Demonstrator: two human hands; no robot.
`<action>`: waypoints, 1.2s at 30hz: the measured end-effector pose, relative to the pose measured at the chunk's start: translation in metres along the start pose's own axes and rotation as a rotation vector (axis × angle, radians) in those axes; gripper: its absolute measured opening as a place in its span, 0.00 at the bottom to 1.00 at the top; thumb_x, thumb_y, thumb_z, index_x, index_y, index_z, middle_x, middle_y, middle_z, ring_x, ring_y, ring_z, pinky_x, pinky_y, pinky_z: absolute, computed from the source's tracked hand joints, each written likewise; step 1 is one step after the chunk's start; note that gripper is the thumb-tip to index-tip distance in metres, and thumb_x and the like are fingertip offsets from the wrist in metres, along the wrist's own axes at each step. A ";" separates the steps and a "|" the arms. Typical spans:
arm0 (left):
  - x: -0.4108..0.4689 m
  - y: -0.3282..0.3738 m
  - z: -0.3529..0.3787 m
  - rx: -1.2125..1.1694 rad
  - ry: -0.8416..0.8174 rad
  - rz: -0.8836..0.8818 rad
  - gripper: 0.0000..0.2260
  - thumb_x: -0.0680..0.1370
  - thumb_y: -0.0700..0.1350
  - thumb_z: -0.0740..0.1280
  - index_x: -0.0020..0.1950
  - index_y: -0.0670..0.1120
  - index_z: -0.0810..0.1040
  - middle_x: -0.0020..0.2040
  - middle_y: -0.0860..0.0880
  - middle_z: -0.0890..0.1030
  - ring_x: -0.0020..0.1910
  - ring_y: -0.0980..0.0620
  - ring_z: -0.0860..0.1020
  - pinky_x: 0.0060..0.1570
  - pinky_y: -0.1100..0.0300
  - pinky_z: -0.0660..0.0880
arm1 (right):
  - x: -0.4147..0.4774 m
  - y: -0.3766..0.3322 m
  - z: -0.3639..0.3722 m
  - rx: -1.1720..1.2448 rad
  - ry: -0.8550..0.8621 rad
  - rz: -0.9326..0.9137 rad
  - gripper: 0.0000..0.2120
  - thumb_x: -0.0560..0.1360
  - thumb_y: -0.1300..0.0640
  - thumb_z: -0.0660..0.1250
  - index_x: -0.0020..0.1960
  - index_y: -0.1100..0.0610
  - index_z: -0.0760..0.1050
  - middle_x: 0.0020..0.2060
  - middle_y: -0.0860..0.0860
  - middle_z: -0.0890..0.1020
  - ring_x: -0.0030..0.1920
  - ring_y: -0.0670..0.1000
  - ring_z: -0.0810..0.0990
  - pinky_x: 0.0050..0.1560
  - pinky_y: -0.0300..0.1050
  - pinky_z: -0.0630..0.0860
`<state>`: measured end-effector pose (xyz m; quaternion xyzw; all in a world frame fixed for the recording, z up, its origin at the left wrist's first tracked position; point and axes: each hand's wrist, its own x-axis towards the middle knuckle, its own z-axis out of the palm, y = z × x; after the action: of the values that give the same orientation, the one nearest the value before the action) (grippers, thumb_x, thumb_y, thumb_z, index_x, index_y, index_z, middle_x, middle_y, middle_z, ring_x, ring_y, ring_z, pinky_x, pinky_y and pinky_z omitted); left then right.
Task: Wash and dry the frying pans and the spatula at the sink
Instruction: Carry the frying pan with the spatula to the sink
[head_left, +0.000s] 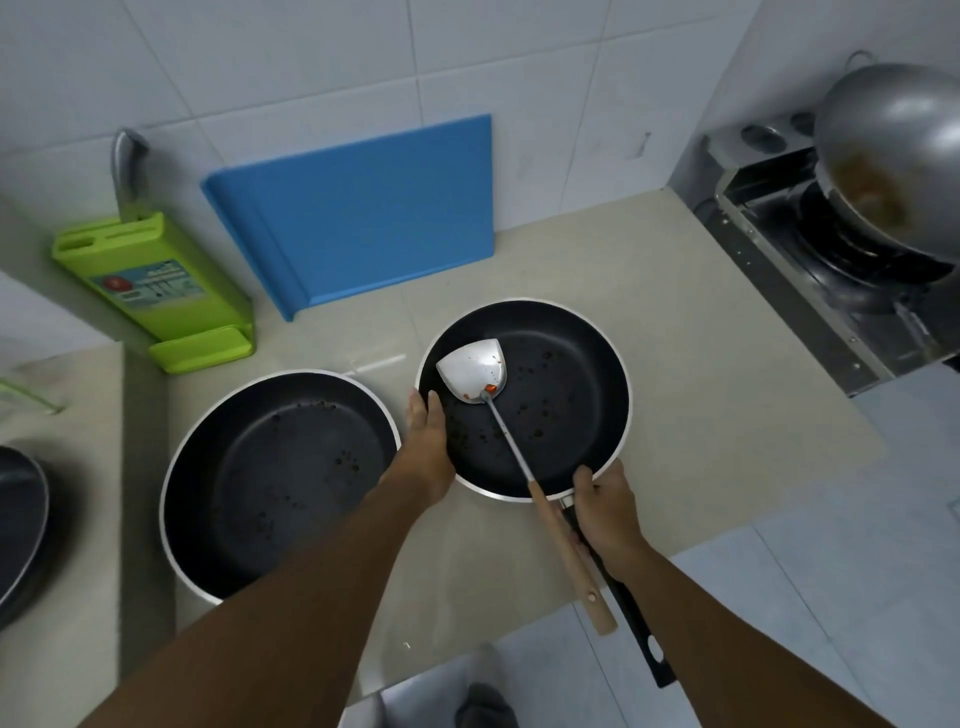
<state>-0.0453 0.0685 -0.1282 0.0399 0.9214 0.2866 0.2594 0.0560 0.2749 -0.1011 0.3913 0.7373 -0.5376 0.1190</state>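
Note:
Two black frying pans sit on the beige counter. The right pan has burnt specks inside and holds a metal spatula with a wooden handle that sticks out over its near rim. My left hand grips this pan's left rim, thumb inside. My right hand holds the pan's black handle where it meets the rim, beside the spatula's handle. The left pan lies untouched close by, also speckled. Part of a third dark pan shows at the far left edge.
A blue cutting board leans on the tiled wall. A green knife block with a knife stands at the back left. A steel wok sits on the stove at the right. The counter's front edge runs near my arms.

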 end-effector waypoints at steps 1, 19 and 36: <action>-0.005 0.000 -0.003 -0.009 0.012 0.003 0.37 0.83 0.37 0.60 0.84 0.42 0.38 0.83 0.42 0.33 0.84 0.43 0.41 0.81 0.51 0.50 | -0.003 -0.004 -0.002 -0.003 -0.009 -0.011 0.08 0.83 0.53 0.56 0.57 0.57 0.68 0.40 0.63 0.80 0.29 0.56 0.78 0.25 0.47 0.76; -0.221 -0.091 -0.162 0.057 0.259 0.054 0.32 0.84 0.37 0.56 0.84 0.39 0.44 0.84 0.39 0.41 0.84 0.43 0.44 0.81 0.51 0.50 | -0.205 -0.068 0.073 -0.143 -0.094 -0.265 0.14 0.79 0.51 0.59 0.60 0.54 0.75 0.52 0.54 0.83 0.51 0.55 0.82 0.57 0.54 0.80; -0.454 -0.405 -0.289 0.005 0.464 -0.132 0.28 0.86 0.39 0.52 0.84 0.38 0.45 0.84 0.40 0.40 0.83 0.42 0.38 0.81 0.50 0.47 | -0.460 -0.055 0.386 -0.140 -0.288 -0.314 0.16 0.79 0.47 0.60 0.60 0.55 0.76 0.52 0.52 0.83 0.52 0.57 0.82 0.57 0.53 0.79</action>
<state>0.2313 -0.5160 0.0591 -0.0867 0.9577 0.2680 0.0589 0.2285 -0.2800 0.0601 0.1817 0.8002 -0.5473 0.1648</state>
